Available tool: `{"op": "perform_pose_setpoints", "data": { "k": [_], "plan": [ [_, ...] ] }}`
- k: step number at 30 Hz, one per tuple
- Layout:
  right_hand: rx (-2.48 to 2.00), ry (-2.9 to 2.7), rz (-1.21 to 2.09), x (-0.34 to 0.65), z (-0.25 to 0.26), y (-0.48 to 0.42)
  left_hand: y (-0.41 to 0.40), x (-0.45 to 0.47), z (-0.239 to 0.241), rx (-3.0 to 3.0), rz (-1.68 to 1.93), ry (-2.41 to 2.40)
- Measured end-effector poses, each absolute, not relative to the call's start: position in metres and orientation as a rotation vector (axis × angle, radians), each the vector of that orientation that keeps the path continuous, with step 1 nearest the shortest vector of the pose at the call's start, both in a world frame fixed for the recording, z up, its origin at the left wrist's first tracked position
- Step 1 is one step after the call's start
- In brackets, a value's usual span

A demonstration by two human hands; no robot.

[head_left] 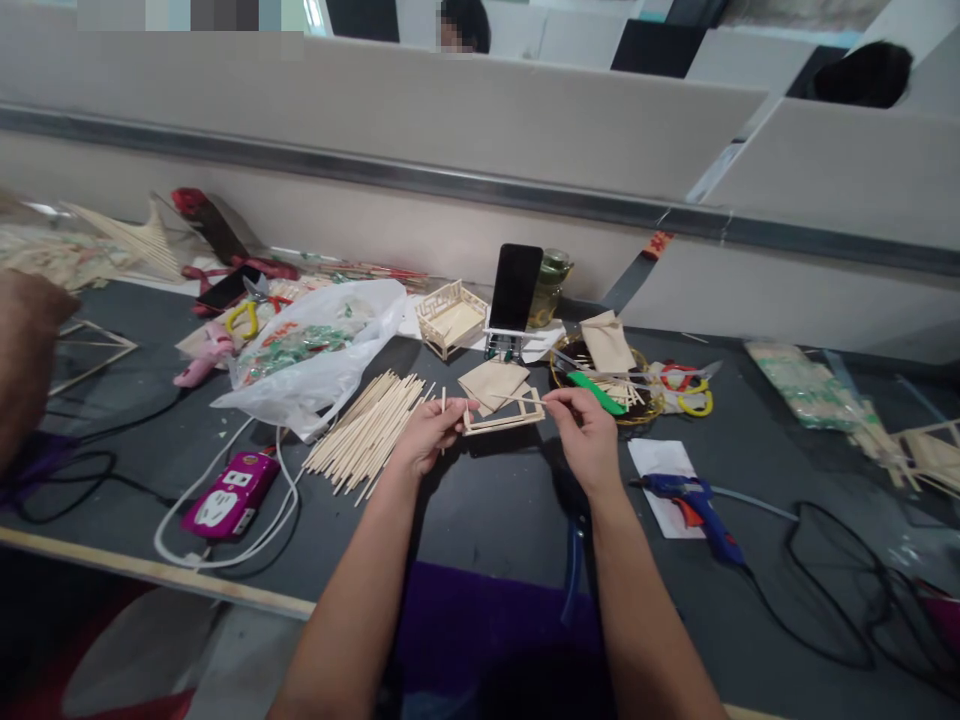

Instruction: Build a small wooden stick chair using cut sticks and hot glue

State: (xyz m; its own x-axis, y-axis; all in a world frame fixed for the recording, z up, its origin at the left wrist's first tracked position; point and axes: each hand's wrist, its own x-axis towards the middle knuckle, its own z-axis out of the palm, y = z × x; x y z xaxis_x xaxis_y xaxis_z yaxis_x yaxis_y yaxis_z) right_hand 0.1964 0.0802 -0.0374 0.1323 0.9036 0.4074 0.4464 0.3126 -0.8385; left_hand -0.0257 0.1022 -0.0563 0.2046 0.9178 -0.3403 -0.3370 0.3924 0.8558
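My left hand (433, 432) is closed on the left end of a small frame of wooden sticks (504, 424), held up over the table. A thin wooden stick (517, 398) lies across the frame's far side, its right end pinched in my right hand (587, 430). Whether the stick touches the frame I cannot tell. Just behind the frame are pieces of tan sandpaper-like sheet (491, 380). A pile of loose wooden sticks (367, 430) lies beside my left hand. Farther back stands a small finished-looking stick model (451, 318) with latticed sides.
A phone (516, 288) stands before a glass jar (553, 285). At right are a basket (646, 405) with sticks, scissors (694, 385) and a blue glue gun (697, 505). At left lie a plastic bag (322, 340), a purple power strip (234, 495) and another person's arm (26, 360).
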Motion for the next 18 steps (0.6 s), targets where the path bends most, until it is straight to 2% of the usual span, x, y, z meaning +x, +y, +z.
{"op": "perform_pose_setpoints", "data": {
  "k": [7, 18],
  "plan": [
    [-1.375, -1.685, 0.370, 0.195, -0.050, 0.103, 0.104, -0.027, -0.058, 0.692, 1.005, 0.982],
    [-1.357, -1.703, 0.524, 0.187, -0.060, 0.108, 0.102, -0.025, -0.060, 0.756, 0.997, 1.004]
  ]
}}
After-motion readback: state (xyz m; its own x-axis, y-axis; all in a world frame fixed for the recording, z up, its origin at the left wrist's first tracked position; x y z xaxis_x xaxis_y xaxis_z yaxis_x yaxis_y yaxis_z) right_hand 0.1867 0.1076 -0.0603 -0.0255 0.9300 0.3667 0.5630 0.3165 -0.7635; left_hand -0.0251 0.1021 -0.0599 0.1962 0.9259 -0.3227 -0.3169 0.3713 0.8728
